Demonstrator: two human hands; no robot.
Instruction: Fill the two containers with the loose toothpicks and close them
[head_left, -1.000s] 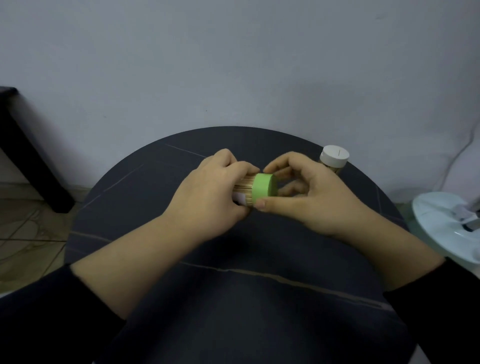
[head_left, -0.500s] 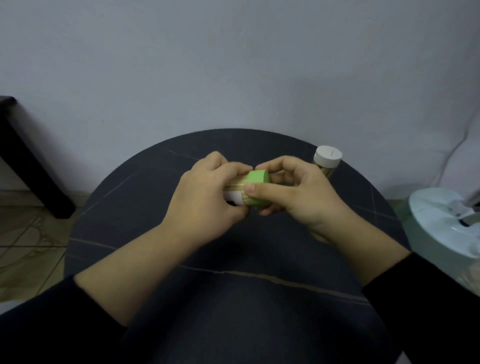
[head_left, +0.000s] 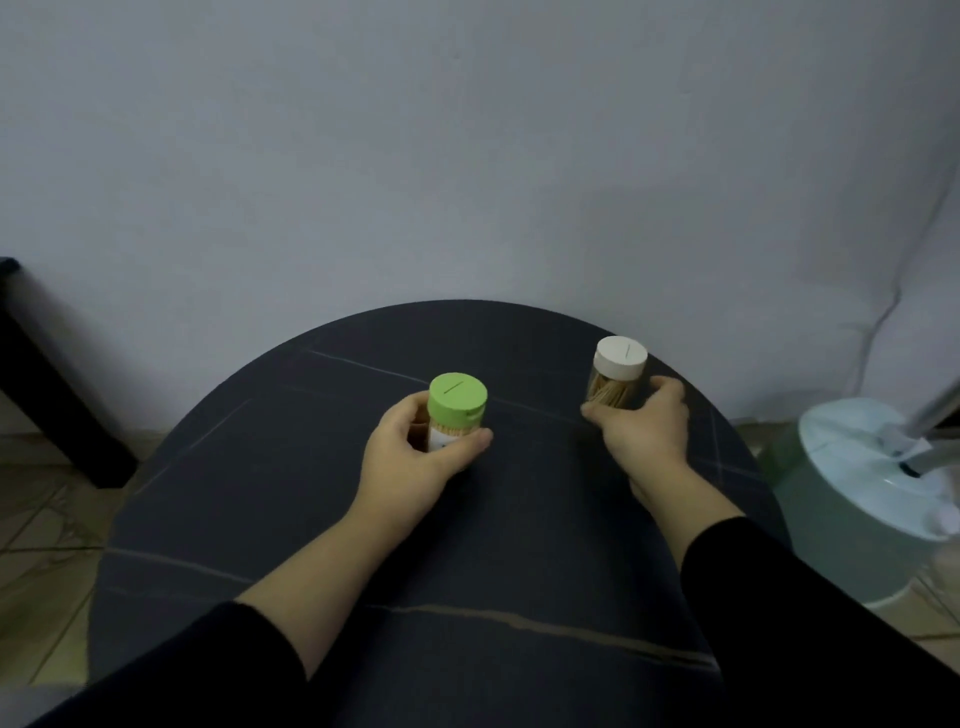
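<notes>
Two clear toothpick containers stand upright on the round dark table (head_left: 467, 545), both packed with toothpicks. The one with the green lid (head_left: 457, 402) is near the table's middle, and my left hand (head_left: 415, 467) grips its body with thumb and fingers curled round it. The one with the white lid (head_left: 621, 357) stands toward the far right edge, and my right hand (head_left: 641, 426) holds its lower part. Both lids sit on their containers. I see no loose toothpicks on the table.
A pale green round appliance base (head_left: 872, 499) stands on the floor right of the table. A dark furniture leg (head_left: 47, 374) is at the far left. The wall rises just behind the table.
Both hands held the green-lidded container sideways with my right hand on the lid. Now it stands upright in my left hand, and my right hand has moved over to the white-lidded container.
</notes>
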